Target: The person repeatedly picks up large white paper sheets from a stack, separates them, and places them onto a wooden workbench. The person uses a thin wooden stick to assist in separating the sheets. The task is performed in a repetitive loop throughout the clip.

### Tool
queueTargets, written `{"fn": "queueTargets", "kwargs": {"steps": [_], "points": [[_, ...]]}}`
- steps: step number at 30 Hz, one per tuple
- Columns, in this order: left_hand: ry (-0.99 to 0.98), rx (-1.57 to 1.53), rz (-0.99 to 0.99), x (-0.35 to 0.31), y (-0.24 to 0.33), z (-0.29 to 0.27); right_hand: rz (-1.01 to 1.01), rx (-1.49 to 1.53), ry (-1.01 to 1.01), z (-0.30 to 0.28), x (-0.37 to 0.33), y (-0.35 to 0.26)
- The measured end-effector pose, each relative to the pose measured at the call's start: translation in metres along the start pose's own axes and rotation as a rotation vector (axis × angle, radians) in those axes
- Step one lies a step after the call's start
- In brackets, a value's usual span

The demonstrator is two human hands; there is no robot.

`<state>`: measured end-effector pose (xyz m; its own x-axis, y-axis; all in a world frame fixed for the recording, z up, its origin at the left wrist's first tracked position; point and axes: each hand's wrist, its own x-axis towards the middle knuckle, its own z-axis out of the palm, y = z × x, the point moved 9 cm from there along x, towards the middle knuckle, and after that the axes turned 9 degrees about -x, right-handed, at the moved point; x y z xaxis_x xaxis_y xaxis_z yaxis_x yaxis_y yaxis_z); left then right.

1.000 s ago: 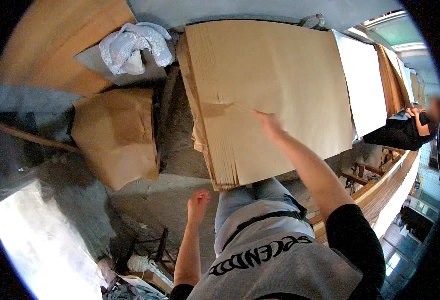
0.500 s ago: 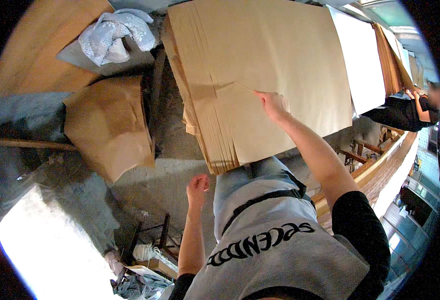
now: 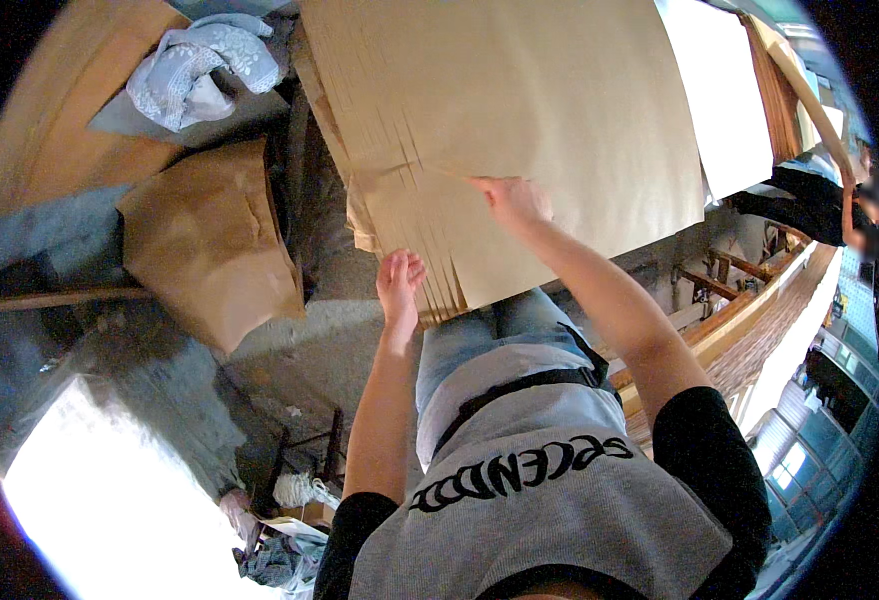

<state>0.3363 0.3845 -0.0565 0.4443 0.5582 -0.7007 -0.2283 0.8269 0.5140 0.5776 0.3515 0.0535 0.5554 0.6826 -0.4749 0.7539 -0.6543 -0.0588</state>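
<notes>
A broad stack of brown paper sheets (image 3: 570, 130) lies in front of me, its left edges fanned out in narrow steps. My right hand (image 3: 518, 207) is over the middle of the stack, fingers pinched around a thin tan stick-like piece (image 3: 450, 174). That piece points left toward the fanned edges; its exact kind is hard to make out. My left hand (image 3: 400, 287) is at the near left edge of the stack, fingers loosely bent and holding nothing visible. Whether it touches the sheets I cannot tell.
Brown sheets (image 3: 210, 245) hang at the left, below a patterned white-grey cloth (image 3: 205, 75). White sheets (image 3: 715, 100) lie beyond the stack's right side. Another person (image 3: 805, 205) works at the far right. Long wooden boards (image 3: 760, 330) run along the right.
My left hand has risen from below the stack to its near left edge. My right hand has shifted left with the thin piece. The view has shifted slightly.
</notes>
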Motion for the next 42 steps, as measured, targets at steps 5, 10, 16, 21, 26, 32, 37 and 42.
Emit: {"fn": "queueTargets", "kwargs": {"steps": [5, 10, 16, 21, 26, 32, 37, 42], "points": [[0.118, 0.111, 0.068, 0.027, 0.003, 0.009, 0.055, 0.040, -0.018, 0.008, -0.018, 0.014], [0.146, 0.178, 0.035, 0.031, 0.000, 0.016, 0.038, 0.017, 0.020, 0.012, -0.017, 0.021], [0.094, 0.213, -0.017, 0.024, -0.014, 0.026, 0.070, 0.104, -0.019, 0.031, -0.038, 0.028], [-0.012, 0.168, -0.213, 0.009, -0.053, 0.016, 0.138, 0.343, 0.035, 0.017, -0.055, 0.097], [-0.142, -0.160, -0.438, -0.061, -0.093, 0.021, 0.255, 0.547, 0.270, 0.012, -0.110, 0.244], [-0.280, -0.233, -0.374, -0.098, -0.182, 0.087, 0.509, 0.428, 0.169, 0.044, -0.170, 0.398], [0.227, -0.239, -0.348, -0.056, -0.259, 0.101, 0.440, 0.420, 0.153, 0.037, -0.159, 0.458], [0.471, -0.104, -0.040, -0.033, -0.272, 0.093, 0.274, 0.242, 0.248, 0.014, -0.140, 0.497]]}}
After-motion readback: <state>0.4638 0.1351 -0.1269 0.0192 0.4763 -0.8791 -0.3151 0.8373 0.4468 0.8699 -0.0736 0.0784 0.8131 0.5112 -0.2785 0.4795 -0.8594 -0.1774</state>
